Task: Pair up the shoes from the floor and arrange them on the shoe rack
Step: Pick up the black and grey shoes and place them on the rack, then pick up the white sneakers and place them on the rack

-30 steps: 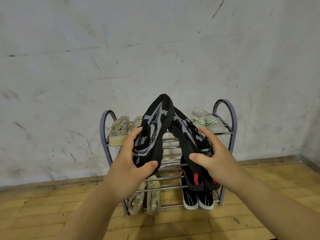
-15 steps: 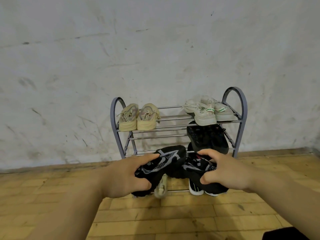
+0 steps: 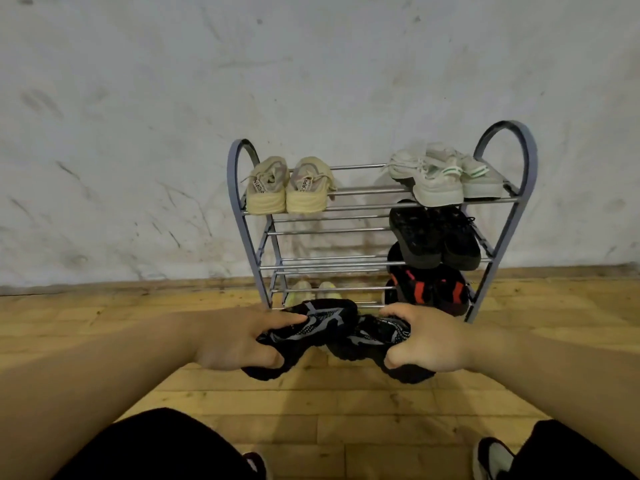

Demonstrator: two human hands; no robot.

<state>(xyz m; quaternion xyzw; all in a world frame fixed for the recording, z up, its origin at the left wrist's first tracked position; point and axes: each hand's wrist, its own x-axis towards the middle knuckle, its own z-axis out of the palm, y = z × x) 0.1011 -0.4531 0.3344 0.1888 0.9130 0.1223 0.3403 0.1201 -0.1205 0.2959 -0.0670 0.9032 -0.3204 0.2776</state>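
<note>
My left hand (image 3: 239, 341) grips one black knit shoe with grey pattern (image 3: 318, 322), and my right hand (image 3: 427, 341) grips its mate (image 3: 374, 336). Both shoes are held low, toes pointing at each other, just in front of the bottom of the grey metal shoe rack (image 3: 239, 188). On the rack sit a beige pair (image 3: 287, 187) top left, a white pair with green stripes (image 3: 443, 174) top right, a black pair (image 3: 433, 237) below it, a black and red pair (image 3: 429, 291) lower right, and a pale pair (image 3: 313, 291) low on the left.
The rack stands against a scuffed white wall (image 3: 173, 116) on a wooden plank floor (image 3: 346, 403). The left half of the second shelf (image 3: 329, 230) holds no shoes. My dark-trousered knees (image 3: 156, 448) and a shoe on my foot (image 3: 491, 459) fill the bottom edge.
Both hands have come down with the black shoes, from raised toes-up in front of the rack to low at its bottom shelf. The camera has tilted downward.
</note>
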